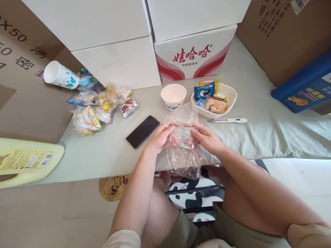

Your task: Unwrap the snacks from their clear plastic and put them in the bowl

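Left hand point(163, 136) and right hand point(205, 137) in the head view are both pinching a clear plastic bag point(183, 155), one per side, so it's right between them. Super thin, shiny, crinkly film, pretty much see-through. Long axis runs away from the body: far end by a round paper bowl point(173, 96) and a smooth white tray point(234, 96), near end drooping past the edge of the wrinkly cloth-covered surface point(103, 151). Flat glossy phone point(142, 132) lies just left.
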### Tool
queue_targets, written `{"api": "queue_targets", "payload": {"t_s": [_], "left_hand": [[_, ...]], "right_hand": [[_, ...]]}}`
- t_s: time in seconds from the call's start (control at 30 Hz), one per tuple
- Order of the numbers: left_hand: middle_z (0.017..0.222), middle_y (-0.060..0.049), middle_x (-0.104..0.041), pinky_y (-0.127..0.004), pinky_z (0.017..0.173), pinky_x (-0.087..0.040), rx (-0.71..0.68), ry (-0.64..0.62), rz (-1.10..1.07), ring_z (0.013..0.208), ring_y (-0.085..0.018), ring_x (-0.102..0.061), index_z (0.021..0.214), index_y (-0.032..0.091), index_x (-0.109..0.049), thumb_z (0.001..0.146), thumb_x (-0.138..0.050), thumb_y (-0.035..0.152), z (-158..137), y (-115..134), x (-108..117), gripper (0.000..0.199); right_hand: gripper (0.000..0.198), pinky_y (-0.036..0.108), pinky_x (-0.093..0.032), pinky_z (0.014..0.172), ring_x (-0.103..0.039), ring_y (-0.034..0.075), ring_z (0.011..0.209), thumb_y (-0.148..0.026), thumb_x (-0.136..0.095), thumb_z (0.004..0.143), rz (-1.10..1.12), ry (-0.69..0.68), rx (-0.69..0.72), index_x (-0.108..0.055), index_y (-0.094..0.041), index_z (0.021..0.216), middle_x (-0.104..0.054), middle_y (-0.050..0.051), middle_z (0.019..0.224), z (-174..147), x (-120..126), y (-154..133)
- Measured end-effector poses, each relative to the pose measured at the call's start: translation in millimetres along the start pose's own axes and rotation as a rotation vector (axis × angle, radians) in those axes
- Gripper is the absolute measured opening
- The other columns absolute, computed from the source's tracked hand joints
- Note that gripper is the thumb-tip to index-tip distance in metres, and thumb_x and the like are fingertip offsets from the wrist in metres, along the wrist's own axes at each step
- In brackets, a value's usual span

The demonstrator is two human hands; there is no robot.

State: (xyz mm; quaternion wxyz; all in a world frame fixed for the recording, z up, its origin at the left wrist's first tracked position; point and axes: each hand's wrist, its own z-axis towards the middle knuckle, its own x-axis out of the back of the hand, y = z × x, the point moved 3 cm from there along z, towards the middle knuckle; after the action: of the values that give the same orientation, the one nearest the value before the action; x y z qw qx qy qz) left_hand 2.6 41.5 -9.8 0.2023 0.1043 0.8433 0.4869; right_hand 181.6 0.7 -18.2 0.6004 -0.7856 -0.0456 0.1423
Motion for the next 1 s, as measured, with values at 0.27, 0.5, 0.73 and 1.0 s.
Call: {"api": "queue_targets", "payload": {"t_s": [0.27, 0.5, 0.73, 1.0], "left_hand": [[0.055, 0.006, -0.063, -0.015, 0.040, -0.043, -0.211, 0.028, -0.303, 0.043, -0.008, -0.058, 0.084, 0.019, -0.060, 0.069, -0.077, 0.021, -2.4, 8.7, 5.6, 0.023], [0.060, 0.001, -0.063, -0.022, 0.049, -0.053, -0.125, 0.071, -0.406, 0.052, -0.010, -0.061, 0.065, 0.015, -0.060, 0.078, -0.067, 0.034, 2.3, 7.8, 8.0, 0.024], [0.065, 0.003, -0.058, -0.022, 0.059, -0.055, -0.149, 0.033, -0.164, 0.057, -0.008, -0.056, 0.068, 0.015, -0.060, 0.067, -0.079, 0.033, 4.1, 3.3, 4.6, 0.026], [0.068, 0.004, -0.054, -0.019, 0.057, -0.045, -0.127, 0.027, -0.081, 0.060, -0.008, -0.053, 0.072, 0.017, -0.056, 0.069, -0.076, 0.041, 4.6, 2.9, 3.3, 0.032]], "right_hand": [[0.029, 0.024, -0.042, 0.045, -0.057, 0.011, 0.046, -0.039, -0.071, 0.078, 0.334, 0.032, 0.079, -0.059, -0.028, 0.103, -0.066, -0.006, 0.066, -3.9, 0.4, -10.0], [0.025, 0.030, -0.045, 0.053, -0.057, 0.015, 0.054, -0.042, -0.063, 0.077, 0.302, -0.039, 0.119, -0.065, -0.020, 0.065, -0.060, 0.002, 0.064, -1.5, 3.8, -8.7], [0.034, 0.026, -0.035, 0.052, -0.046, 0.010, 0.054, -0.049, -0.076, 0.074, 0.018, 0.166, 0.089, -0.056, -0.022, 0.079, -0.054, -0.004, 0.065, 2.1, 6.9, -2.0], [0.039, 0.026, -0.037, 0.055, -0.047, 0.012, 0.060, -0.033, -0.072, 0.072, -0.004, 0.193, 0.126, -0.051, -0.025, 0.104, -0.051, -0.007, 0.070, 0.8, 6.3, -7.0]]}}
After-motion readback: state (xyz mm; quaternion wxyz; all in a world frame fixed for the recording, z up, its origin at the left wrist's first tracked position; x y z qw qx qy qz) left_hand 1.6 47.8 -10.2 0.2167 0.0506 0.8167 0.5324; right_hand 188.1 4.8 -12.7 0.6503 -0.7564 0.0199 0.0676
